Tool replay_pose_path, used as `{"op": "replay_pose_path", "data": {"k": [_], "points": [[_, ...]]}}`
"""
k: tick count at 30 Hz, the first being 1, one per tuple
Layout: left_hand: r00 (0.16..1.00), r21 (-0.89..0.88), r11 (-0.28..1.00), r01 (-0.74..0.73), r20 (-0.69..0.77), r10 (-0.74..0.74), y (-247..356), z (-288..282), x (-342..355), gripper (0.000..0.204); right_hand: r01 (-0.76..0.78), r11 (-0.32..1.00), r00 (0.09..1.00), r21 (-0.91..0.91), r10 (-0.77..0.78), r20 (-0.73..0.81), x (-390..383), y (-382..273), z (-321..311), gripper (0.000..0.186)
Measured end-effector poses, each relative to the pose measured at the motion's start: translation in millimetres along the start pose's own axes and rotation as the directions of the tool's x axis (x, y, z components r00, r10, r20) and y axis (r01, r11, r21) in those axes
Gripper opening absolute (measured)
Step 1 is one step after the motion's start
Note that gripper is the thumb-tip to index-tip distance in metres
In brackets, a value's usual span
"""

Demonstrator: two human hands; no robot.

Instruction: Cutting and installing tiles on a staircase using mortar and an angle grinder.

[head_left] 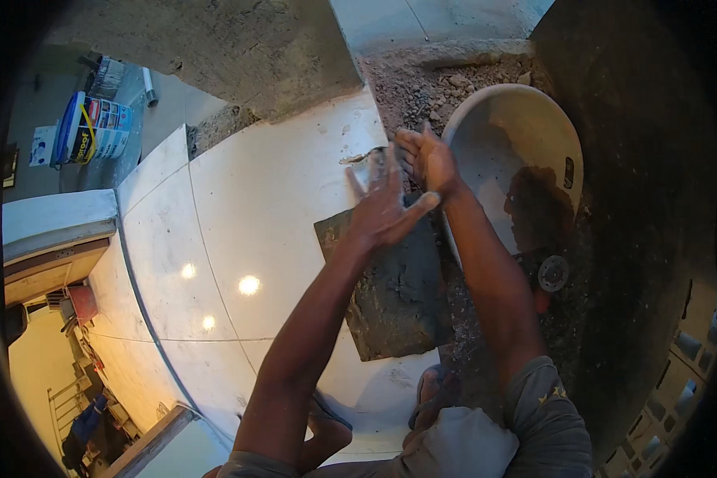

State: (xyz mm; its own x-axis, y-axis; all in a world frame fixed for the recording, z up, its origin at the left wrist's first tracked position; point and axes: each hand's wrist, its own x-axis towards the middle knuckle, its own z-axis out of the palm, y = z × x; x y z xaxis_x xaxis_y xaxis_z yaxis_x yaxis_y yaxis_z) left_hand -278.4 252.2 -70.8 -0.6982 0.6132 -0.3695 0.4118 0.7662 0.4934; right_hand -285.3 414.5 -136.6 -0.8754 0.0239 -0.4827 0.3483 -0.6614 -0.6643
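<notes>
Bright reflections [249,284] dot white floor tiles [251,211] near a dark wall [641,183]

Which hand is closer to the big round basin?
The right hand: it is just beside the left rim of the basin. The left hand is farther left, over the far end of the dark slab.

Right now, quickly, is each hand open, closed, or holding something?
Left hand: open and spread, near the dark slab; nothing visible in it.
Right hand: open, by the pale basin; nothing visible in it.
</notes>
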Motion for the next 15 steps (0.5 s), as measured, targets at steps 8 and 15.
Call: {"op": "replay_pose_path", "data": {"k": [8,15], "points": [[0.953,-0.057,0.985,-0.163,-0.269,0.142,49.9,12.5,3.2,0.118,-0.1,0.852,0.995,0.514,0.079,0.063,-3.6,-0.4,-16.3,0.063],[0.956,-0.132,0.973,-0.191,-0.251,0.154,14.2,-15.2,-20.2,0.123,-0.106,0.847,0.994,0.522,0.077,0.077,-12.8,-3.4,2.3,0.049]]}}
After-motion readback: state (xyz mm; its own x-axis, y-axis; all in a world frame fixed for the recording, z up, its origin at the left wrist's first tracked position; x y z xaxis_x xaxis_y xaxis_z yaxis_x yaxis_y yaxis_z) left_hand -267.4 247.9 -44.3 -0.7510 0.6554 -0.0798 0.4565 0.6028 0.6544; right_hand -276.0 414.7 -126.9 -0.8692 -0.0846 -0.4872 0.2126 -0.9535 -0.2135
